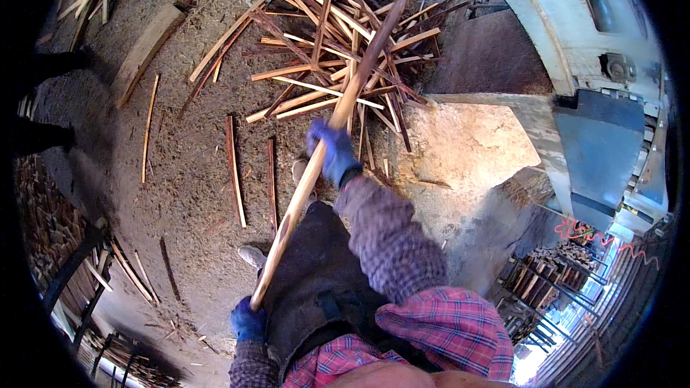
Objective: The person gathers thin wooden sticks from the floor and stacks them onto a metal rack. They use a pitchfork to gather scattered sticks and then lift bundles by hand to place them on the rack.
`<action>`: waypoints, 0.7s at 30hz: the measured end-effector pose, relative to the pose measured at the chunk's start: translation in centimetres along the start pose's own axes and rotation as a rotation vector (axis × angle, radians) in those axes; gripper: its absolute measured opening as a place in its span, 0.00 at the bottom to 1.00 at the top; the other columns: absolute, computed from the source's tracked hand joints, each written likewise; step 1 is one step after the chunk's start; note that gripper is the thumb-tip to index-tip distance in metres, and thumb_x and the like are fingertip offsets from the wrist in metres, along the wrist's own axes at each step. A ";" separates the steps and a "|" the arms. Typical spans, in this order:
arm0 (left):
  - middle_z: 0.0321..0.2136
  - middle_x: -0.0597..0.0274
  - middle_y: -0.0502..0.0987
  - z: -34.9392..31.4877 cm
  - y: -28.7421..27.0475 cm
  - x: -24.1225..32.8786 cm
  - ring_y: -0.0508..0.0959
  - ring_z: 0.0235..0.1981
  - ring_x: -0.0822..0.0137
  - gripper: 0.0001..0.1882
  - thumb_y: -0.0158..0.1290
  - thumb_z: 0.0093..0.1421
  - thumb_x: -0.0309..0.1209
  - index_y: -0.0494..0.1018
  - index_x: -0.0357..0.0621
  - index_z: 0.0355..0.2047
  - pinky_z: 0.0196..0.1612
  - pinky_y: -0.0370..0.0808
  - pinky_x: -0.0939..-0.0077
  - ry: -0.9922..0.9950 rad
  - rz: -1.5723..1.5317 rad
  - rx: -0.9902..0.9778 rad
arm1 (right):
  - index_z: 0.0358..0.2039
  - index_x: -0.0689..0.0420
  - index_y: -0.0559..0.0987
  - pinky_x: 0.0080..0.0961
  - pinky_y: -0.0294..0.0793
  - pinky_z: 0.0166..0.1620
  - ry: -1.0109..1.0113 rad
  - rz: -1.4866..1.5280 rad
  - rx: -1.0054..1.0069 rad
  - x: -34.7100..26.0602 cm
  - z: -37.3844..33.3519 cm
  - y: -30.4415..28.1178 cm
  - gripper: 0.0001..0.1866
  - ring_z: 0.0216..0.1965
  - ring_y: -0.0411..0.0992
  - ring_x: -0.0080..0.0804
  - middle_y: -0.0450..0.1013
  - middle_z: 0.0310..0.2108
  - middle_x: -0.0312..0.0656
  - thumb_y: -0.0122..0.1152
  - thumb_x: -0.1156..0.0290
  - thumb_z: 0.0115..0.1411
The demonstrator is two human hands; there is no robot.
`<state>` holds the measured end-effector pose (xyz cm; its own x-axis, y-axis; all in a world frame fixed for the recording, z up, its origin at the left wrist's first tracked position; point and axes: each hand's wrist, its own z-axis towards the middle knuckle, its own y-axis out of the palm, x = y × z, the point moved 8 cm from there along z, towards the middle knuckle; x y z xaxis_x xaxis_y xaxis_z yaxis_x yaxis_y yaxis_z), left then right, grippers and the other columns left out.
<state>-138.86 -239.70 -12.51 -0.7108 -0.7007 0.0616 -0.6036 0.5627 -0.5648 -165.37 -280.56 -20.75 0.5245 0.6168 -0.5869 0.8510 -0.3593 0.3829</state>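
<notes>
A long, worn wooden pole (298, 197) runs slantwise from beside my waist out over the scrap pile. My left hand (249, 320), in a blue glove, is closed round its near end. Farther up, my right hand (333, 152), also blue-gloved, wraps the shaft. Thin dark metal pieces show around the pole's far end, but whether they belong to it I cannot tell. Beneath the far half lies a tangled heap of wooden strips (316, 25), some pale, some with dark bark, partly hidden by the pole.
Loose strips (234, 172) lie on the debris-strewn floor to the left. A thick curved slab (147, 50) rests farther off. Large pale machinery (575, 36) stands at the right, with a blue panel (596, 147) and a red coiled hose (571, 228). Another person's dark legs (47, 136) show at left.
</notes>
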 end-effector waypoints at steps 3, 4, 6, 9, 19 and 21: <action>0.29 0.49 0.77 1.2 -4.3 12.0 0.77 0.33 0.48 0.24 0.57 0.47 0.42 0.70 0.48 0.44 0.35 0.73 0.55 0.165 -0.113 0.039 | 0.19 0.56 0.71 0.26 0.64 0.16 -0.024 -0.160 -0.095 -5.5 9.0 -2.8 0.10 0.12 0.63 0.30 0.65 0.13 0.37 0.59 0.65 0.50; 0.28 0.47 0.77 0.7 -5.6 15.5 0.77 0.31 0.47 0.22 0.57 0.49 0.42 0.70 0.46 0.41 0.33 0.73 0.56 0.200 -0.124 0.021 | 0.20 0.55 0.71 0.27 0.65 0.18 -0.016 -0.173 -0.021 -7.5 10.3 -3.3 0.10 0.13 0.64 0.30 0.66 0.14 0.37 0.58 0.65 0.51; 0.25 0.45 0.76 -0.7 -7.6 20.8 0.77 0.28 0.46 0.20 0.56 0.51 0.44 0.72 0.41 0.35 0.29 0.72 0.58 0.292 -0.145 -0.027 | 0.22 0.56 0.70 0.25 0.63 0.21 -0.020 -0.187 -0.007 -8.9 12.8 -5.2 0.09 0.16 0.62 0.27 0.65 0.16 0.36 0.59 0.66 0.51; 0.25 0.44 0.76 -1.7 -7.4 19.2 0.77 0.29 0.45 0.21 0.56 0.50 0.46 0.71 0.40 0.34 0.29 0.72 0.59 0.212 -0.091 -0.077 | 0.22 0.56 0.72 0.27 0.62 0.20 -0.040 -0.143 0.036 -6.7 11.2 -6.0 0.09 0.16 0.61 0.27 0.66 0.17 0.36 0.55 0.66 0.54; 0.19 0.43 0.74 -11.1 -3.8 3.0 0.77 0.23 0.45 0.21 0.59 0.47 0.49 0.72 0.43 0.27 0.24 0.72 0.56 0.169 -0.087 -0.086 | 0.20 0.55 0.71 0.26 0.63 0.20 -0.047 -0.361 0.080 4.8 -0.3 -5.7 0.10 0.15 0.63 0.27 0.65 0.14 0.37 0.53 0.66 0.54; 0.19 0.44 0.75 -11.4 -2.9 -1.1 0.77 0.24 0.46 0.23 0.58 0.46 0.52 0.73 0.44 0.27 0.25 0.73 0.56 0.143 -0.065 -0.080 | 0.20 0.54 0.71 0.24 0.64 0.21 -0.011 -0.415 0.055 6.6 -4.1 -3.9 0.10 0.15 0.63 0.26 0.65 0.15 0.36 0.53 0.64 0.55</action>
<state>-140.41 -235.57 -1.53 -0.7098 -0.6706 0.2154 -0.6728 0.5551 -0.4891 -165.31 -272.21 -23.26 0.1369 0.7100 -0.6908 0.9902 -0.1187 0.0743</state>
